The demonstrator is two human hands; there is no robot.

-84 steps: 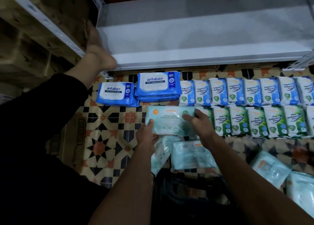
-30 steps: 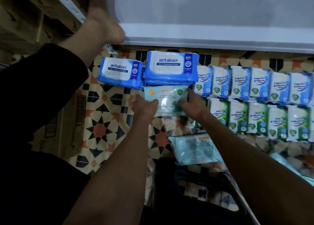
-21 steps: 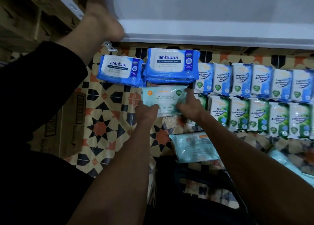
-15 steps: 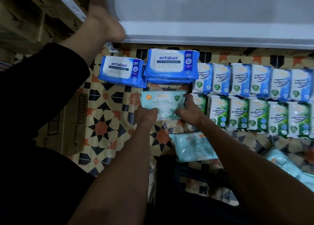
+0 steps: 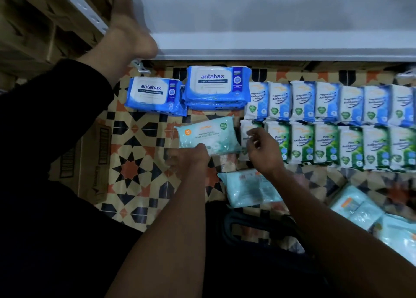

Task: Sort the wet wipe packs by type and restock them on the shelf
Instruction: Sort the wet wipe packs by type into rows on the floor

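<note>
- Resting flat on the patterned floor (image 5: 135, 169), the teal pack (image 5: 208, 136) sits at six o'clock from my stacked antabax packs (image 5: 217, 85).
- My left hand (image 5: 191, 159) touches its near edge, fingers blurred; grip unclear.
- My right hand (image 5: 262, 149) hovers at three o'clock of it, fingers loosely curled, holding nothing.

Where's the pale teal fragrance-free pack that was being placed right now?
Head view, centre: the fragrance-free pack lies on the patterned floor just below the stacked antabax packs, left of the pine row, with the left hand at its lower edge.
</note>
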